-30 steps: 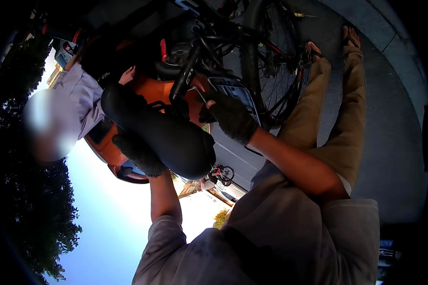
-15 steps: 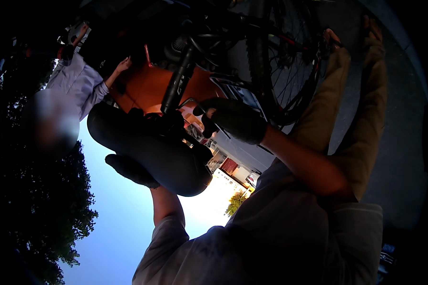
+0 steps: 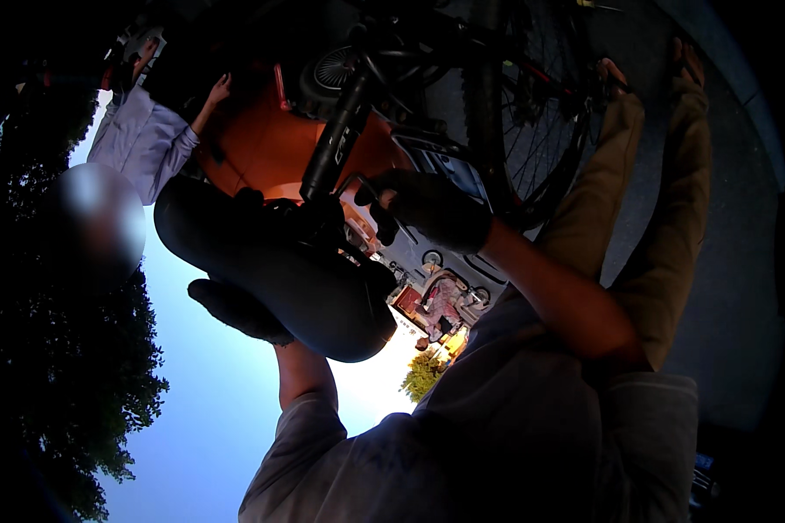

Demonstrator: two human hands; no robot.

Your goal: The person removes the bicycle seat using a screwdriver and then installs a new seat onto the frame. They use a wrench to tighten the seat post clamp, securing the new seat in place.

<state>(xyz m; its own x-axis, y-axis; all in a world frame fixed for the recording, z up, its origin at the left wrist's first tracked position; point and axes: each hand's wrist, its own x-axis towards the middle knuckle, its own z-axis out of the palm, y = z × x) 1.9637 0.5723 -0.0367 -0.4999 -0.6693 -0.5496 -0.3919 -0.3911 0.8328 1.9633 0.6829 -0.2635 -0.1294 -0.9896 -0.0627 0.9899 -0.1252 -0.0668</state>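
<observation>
A black bicycle saddle sits on its black seatpost, left of the picture's middle. My left hand, in a dark glove, holds the saddle's lower-left edge; the saddle hides part of it. Just right of the saddle clamp, my gloved right hand is closed round a thin bent hex key. The key's bent end reaches toward the clamp under the saddle. Shadow hides whether its tip sits in a bolt.
The bicycle's rear wheel stands beyond my right hand, near my legs. An orange surface lies behind the seatpost. Another person in a light shirt is at upper left. Someone on a two-wheeler shows in the background.
The person on the two-wheeler has come into view in the background. The seatpost and hex key have shifted slightly in the picture. Both my hands keep their holds.
</observation>
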